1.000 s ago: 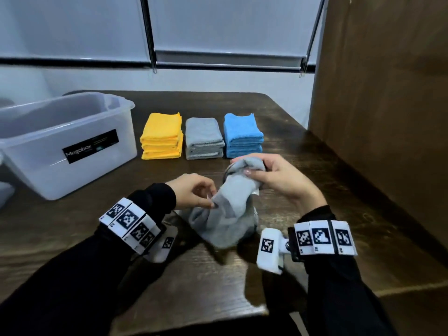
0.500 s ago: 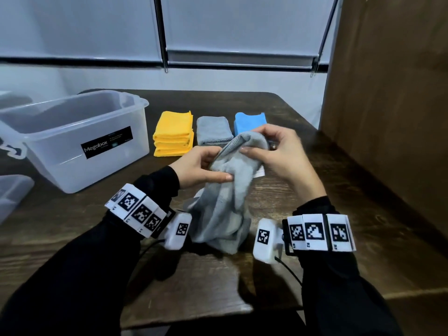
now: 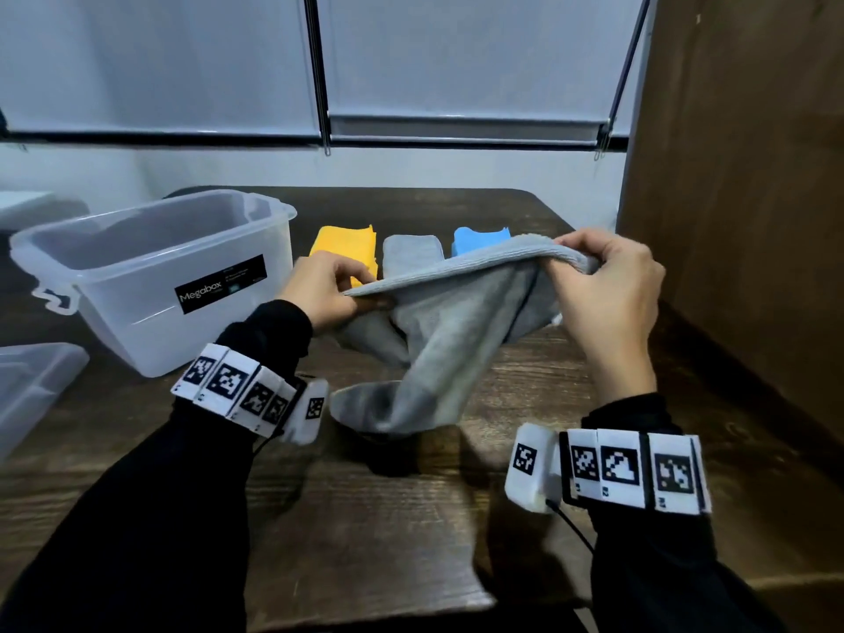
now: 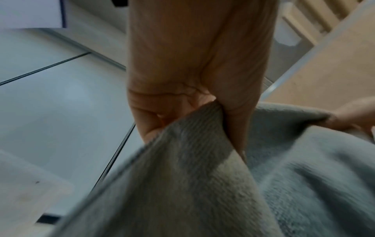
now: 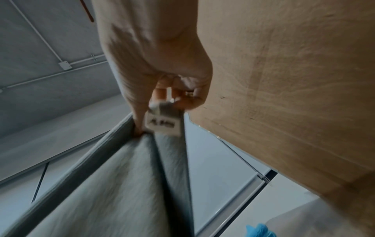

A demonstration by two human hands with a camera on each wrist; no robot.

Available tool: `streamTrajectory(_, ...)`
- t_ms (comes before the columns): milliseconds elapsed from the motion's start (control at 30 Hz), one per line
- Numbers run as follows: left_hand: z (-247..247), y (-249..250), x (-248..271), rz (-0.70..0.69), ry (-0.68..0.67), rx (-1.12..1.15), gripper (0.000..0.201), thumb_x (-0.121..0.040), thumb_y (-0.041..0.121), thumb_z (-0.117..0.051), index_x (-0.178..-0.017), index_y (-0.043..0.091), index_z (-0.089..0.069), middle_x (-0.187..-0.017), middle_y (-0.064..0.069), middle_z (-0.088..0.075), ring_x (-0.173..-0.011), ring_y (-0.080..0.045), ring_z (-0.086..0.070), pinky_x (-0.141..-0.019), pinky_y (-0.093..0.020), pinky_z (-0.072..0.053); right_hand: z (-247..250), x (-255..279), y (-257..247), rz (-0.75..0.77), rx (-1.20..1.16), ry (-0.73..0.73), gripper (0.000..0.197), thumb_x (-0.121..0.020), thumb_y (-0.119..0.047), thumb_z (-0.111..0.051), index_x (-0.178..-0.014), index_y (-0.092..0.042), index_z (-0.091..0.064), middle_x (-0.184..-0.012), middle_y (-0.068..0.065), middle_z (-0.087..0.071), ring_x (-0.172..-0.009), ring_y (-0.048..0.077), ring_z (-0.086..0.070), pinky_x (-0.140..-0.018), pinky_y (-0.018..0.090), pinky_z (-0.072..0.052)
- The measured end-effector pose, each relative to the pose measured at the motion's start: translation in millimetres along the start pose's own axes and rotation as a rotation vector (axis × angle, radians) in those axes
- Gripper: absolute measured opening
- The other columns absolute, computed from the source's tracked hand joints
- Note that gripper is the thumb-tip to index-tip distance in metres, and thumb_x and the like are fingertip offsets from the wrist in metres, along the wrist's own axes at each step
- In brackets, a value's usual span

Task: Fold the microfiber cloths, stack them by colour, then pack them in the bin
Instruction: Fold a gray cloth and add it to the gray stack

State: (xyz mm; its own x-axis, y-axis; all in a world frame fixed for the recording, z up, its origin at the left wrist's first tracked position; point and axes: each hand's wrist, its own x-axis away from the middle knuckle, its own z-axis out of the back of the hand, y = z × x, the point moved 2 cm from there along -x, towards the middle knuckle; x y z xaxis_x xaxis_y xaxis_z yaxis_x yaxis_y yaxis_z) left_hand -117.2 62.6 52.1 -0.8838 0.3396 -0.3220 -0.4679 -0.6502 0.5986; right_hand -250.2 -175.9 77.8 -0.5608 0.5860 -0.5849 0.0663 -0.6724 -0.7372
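Grey cloth (image 3: 450,322) held up off the tabletop (image 3: 411,518), stretched by its top edge between both hands; its lower part hangs in loose folds and the bottom tip rests on the wood, just nearer the camera than the bin (image 3: 150,276). Left hand (image 3: 326,290) pinches one end of the edge, thumb pressed against curled fingers (image 4: 154,115) with the fabric caught between. Right hand (image 3: 607,294) grips the other end, fingers (image 5: 182,96) curled over the hem; the right wrist view shows a small white label (image 5: 162,124) hanging just under that grip.

Bin is clear plastic with a black "Megabox" sticker, standing to the left of the cloth. Right of the bin, at the far side of the tabletop and partly hidden behind the raised cloth: yellow stack (image 3: 345,242) closest to the bin, grey stack (image 3: 411,253) next, blue stack (image 3: 475,237) farthest from it. A second clear plastic piece (image 3: 32,386) lies on the near side of the bin, at the left edge of view. Brown wooden panel (image 3: 740,175) stands well to the right of the bin, past the blue stack.
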Motion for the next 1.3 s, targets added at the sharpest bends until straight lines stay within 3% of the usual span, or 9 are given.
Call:
streamTrajectory(133,20.4,-5.9,2.5,0.052,-0.003,-0.027,0.015,-0.077,0.034,-0.075,-0.069,0.024,-0.067,-0.052,0.0,-0.047,-0.048,-0.016,-0.041,-0.053,-0.025,-0.037,-2.3,1.6,1.8,-0.035,0.016,0.039,0.009,-0.089,-0.026,-0.055,-0.091,-0.02,-0.061,-0.091,0.002,-0.067,-0.086,0.025,-0.057,-0.068,0.028,-0.033)
streamTrajectory(267,40.5,-19.4,3.3,0.076,0.029,-0.027,0.031,-0.08,0.002,-0.065,-0.067,0.03,-0.065,-0.068,-0.01,-0.063,-0.064,-0.02,-0.056,-0.069,-0.036,-0.053,-4.3,1.2,-0.2,-0.092,0.001,0.04,0.015,-0.093,-0.026,-0.046,-0.098,-0.015,-0.055,-0.102,0.012,-0.064,-0.098,0.036,-0.054,-0.071,0.033,-0.031)
streamTrajectory(433,69.7,-22.5,12.2,0.072,0.236,-0.055,0.016,-0.082,0.003,-0.065,-0.09,0.014,-0.073,-0.074,-0.006,-0.064,-0.067,-0.009,-0.058,-0.065,-0.013,-0.045,-6.0,0.4,2.0,-0.211,0.015,-0.007,0.027,-0.096,-0.03,-0.041,-0.095,-0.015,-0.063,-0.112,0.017,-0.063,-0.105,0.038,-0.053,-0.075,0.034,-0.033)
streamTrajectory(633,110.3,-51.3,27.9,0.083,0.453,0.044,0.01,-0.087,0.024,-0.066,-0.079,0.029,-0.069,-0.058,0.028,-0.059,-0.046,0.007,-0.051,-0.056,-0.019,-0.041,9.0,-18.7,23.0,-0.304,-0.166,0.143,0.033,-0.089,-0.034,-0.046,-0.089,-0.012,-0.07,-0.087,0.005,-0.065,-0.089,0.023,-0.058,-0.078,0.033,-0.043)
streamTrajectory(800,109.4,-57.0,37.2,0.079,0.326,0.142,0.013,-0.092,0.014,-0.059,-0.082,0.015,-0.068,-0.064,-0.006,-0.054,-0.035,-0.004,-0.051,-0.04,-0.015,-0.045,11.2,-19.0,34.1,-0.373,-0.382,0.034,0.022,-0.087,-0.038,-0.049,-0.078,-0.033,-0.068,-0.086,-0.005,-0.067,-0.081,0.016,-0.065,-0.064,0.033,-0.056)
streamTrajectory(967,59.9,-26.7,35.3,0.027,0.112,0.231,0.008,-0.088,0.015,-0.064,-0.081,0.016,-0.067,-0.069,-0.008,-0.061,-0.054,-0.012,-0.06,-0.043,-0.015,-0.047,-15.3,-3.2,16.5,-0.417,-0.439,-0.299,0.025,-0.099,-0.027,-0.047,-0.081,-0.024,-0.064,-0.087,0.005,-0.067,-0.073,0.02,-0.065,-0.047,0.024,-0.054)
streamTrajectory(1067,23.5,-3.9,38.8,-0.056,-0.053,0.28,0.031,-0.073,0.028,-0.076,-0.098,0.01,-0.068,-0.084,-0.008,-0.066,-0.072,-0.015,-0.063,-0.054,-0.023,-0.057,-26.8,6.8,-4.5,-0.38,-0.52,-0.427,0.024,-0.098,-0.015,-0.051,-0.078,-0.017,-0.065,-0.075,0.005,-0.063,-0.064,0.017,-0.06,-0.048,0.023,-0.054)
streamTrajectory(1167,-15.3,16.8,51.0,-0.122,-0.236,0.338,0.064,-0.063,0.052,-0.078,-0.114,0.017,-0.062,-0.105,-0.001,-0.068,-0.095,-0.015,-0.066,-0.087,-0.031,-0.055,-34.3,14.2,-23.7,-0.351,-0.616,-0.52,0.017,-0.094,-0.007,-0.055,-0.082,-0.004,-0.067,-0.071,0.006,-0.064,-0.059,0.011,-0.064,-0.051,0.019,-0.054)
streamTrajectory(1300,-43.6,26.6,59.2,-0.157,-0.214,0.345,0.048,-0.077,0.045,-0.063,-0.122,0.031,-0.056,-0.113,0.005,-0.066,-0.105,-0.016,-0.062,-0.089,-0.039,-0.052,-30.9,15.6,-40.2,-0.288,-0.705,-0.58,0.008,-0.089,0.002,-0.06,-0.087,0.005,-0.067,-0.072,0.009,-0.063,-0.061,0.007,-0.065,-0.057,0.018,-0.056)
